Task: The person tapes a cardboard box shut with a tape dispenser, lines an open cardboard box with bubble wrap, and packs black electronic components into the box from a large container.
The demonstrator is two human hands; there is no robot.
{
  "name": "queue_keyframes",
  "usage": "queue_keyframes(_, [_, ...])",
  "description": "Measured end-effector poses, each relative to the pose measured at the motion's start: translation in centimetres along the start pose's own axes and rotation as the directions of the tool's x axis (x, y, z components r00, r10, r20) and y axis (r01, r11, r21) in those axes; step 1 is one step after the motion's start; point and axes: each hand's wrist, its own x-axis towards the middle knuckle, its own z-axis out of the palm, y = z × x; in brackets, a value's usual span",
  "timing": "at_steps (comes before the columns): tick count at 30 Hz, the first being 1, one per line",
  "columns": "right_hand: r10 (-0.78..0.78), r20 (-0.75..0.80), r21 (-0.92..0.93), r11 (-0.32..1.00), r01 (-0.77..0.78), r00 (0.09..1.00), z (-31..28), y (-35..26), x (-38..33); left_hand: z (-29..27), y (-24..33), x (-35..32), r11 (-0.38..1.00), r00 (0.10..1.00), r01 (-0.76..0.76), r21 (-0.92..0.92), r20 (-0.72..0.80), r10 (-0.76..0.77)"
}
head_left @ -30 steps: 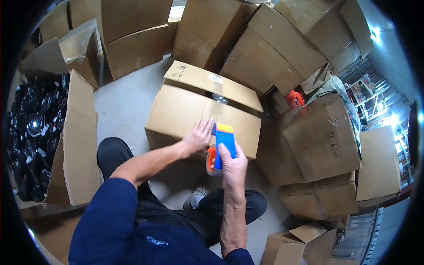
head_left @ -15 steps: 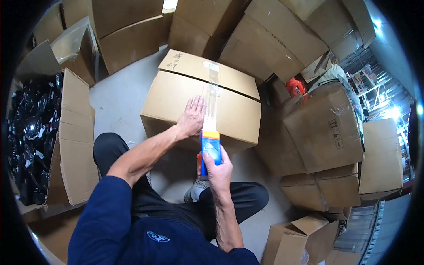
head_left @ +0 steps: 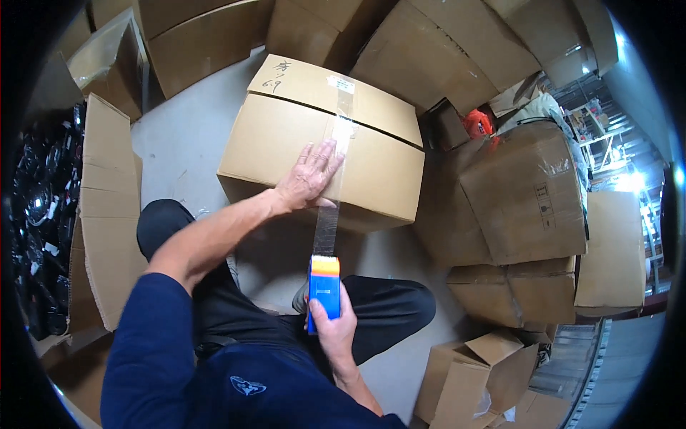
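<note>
A large closed cardboard box stands on the floor before me, with handwriting on its far flap and a dark gap between the top flaps. Clear packing tape runs across the top, over the near edge and down to a blue and orange tape dispenser. My right hand is wrapped round that dispenser, below the box's near edge. Flat on the box top lies my left hand, fingers stretched out, its fingertips on the tape strip.
To the left, an open carton holds many black, shiny wrapped items. Stacked cartons rise on the right, with a red bag beside them. A smaller open box sits at the lower right. More cartons line the back.
My right hand has drawn the dispenser down toward me, away from the box edge, and a length of tape now stretches between them. My left hand still presses on the box top.
</note>
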Motion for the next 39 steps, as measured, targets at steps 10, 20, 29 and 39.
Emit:
queue_keyframes(10, [0.448, 0.015, 0.306, 0.849, -0.430, 0.894, 3.1, 5.0, 18.9, -0.5, -1.0, 0.3, 0.507, 0.487, -0.858, 0.084, 0.447, 0.750])
queue_keyframes(20, [0.205, 0.215, 0.223, 0.941, -0.253, 0.955, 1.4, 4.8, 8.4, -4.9, 0.1, -2.8, 0.954, 0.551, -0.193, -0.228, 0.780, 0.298])
queue_keyframes(29, [-0.611, 0.263, -0.204, 0.721, 0.662, 0.747, -1.7, -8.2, 9.8, -12.8, 0.3, -2.2, -0.321, 0.744, 0.649, -0.689, 0.663, 0.081])
queue_keyframes(39, [-0.308, 0.536, -0.334, 0.777, 0.533, 0.786, -2.1, -14.0, 18.3, -13.8, -7.9, 0.6, -0.057, 0.813, 0.438, -0.897, 0.422, -0.401])
